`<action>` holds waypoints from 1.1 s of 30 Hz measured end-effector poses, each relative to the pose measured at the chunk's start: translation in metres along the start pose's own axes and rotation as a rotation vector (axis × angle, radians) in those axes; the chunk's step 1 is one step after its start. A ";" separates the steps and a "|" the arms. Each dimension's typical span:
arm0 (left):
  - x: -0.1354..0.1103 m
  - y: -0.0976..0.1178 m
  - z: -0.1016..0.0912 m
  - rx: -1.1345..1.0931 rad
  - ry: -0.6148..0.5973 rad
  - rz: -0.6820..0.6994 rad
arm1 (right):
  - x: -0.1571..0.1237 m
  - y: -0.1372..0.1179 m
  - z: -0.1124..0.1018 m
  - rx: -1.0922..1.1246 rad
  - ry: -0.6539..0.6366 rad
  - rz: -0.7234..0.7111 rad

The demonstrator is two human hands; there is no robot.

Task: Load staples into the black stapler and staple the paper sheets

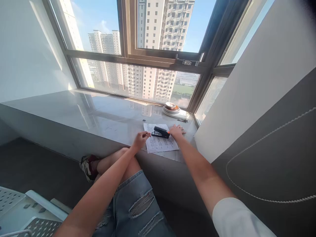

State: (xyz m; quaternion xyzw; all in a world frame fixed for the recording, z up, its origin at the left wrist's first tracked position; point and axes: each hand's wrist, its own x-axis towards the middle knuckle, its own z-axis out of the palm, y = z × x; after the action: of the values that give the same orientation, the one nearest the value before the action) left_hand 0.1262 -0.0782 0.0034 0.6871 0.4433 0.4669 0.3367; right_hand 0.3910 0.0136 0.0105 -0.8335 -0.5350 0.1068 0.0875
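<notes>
Head view, forward and down (windowsill (106,115) near).

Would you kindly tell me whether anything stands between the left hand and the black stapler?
Nothing visible does; the left hand is close to one end of the black stapler on the printed paper.

Sunlit sill (106,110), brn-framed wndw (148,61), wht wall (27,49), dk flr (44,164)

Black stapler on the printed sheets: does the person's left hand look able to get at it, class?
Probably yes: the left hand is close to one end of the black stapler, with nothing visible in between, though whether that hand holds something is too small to tell.
</notes>
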 end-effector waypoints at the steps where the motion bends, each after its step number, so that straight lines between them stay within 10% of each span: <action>1: 0.000 -0.001 0.005 0.182 -0.010 0.007 | 0.003 -0.001 -0.001 0.003 0.010 -0.022; 5: 0.003 0.001 0.020 0.722 -0.084 -0.030 | 0.013 0.003 0.002 0.023 0.160 -0.146; 10: 0.016 -0.001 0.015 0.846 -0.172 -0.060 | 0.030 0.012 0.015 0.223 0.363 -0.410; 16: 0.073 -0.006 -0.004 0.684 0.019 0.068 | 0.041 0.004 0.021 0.471 0.123 -0.882; 24: 0.182 -0.044 0.027 0.686 -0.360 0.349 | 0.032 0.004 0.008 0.402 0.075 -0.852; 33: 0.198 -0.044 0.057 0.746 -0.484 0.414 | 0.033 0.003 0.008 0.439 0.116 -0.810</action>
State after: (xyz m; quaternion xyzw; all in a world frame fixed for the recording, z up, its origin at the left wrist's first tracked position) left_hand 0.2009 0.1185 0.0128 0.9234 0.3434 0.1602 0.0609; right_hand 0.4047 0.0432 -0.0006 -0.5239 -0.7764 0.1277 0.3263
